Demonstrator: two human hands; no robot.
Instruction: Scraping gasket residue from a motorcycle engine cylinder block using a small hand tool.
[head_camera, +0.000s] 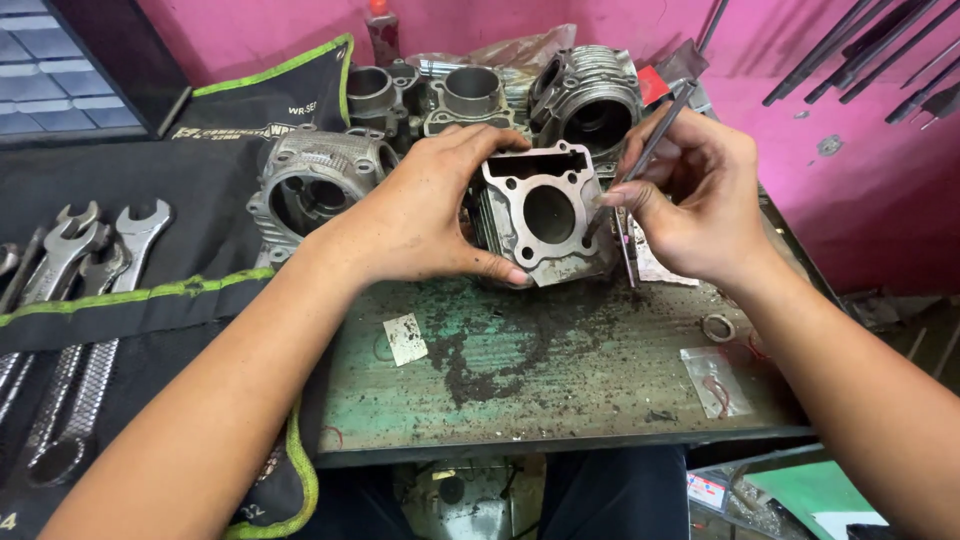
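Note:
My left hand (420, 215) grips a grey finned engine cylinder block (545, 215), tilted so its flat gasket face and round bore point toward me. It rests on a worn green metal bench (540, 380). My right hand (695, 200) holds a thin dark metal scraping tool (650, 145) like a pen, with its tip touching the right edge of the gasket face. Dark scraped debris lies scattered on the bench below the block.
Several more grey cylinders (320, 180) and cylinder parts (590, 95) crowd the back of the bench. A black tool roll with spanners (80, 260) lies at left. A small plastic bag (715, 380), a metal ring (718, 327) and a paper scrap (405, 338) lie on the bench. Pink wall behind.

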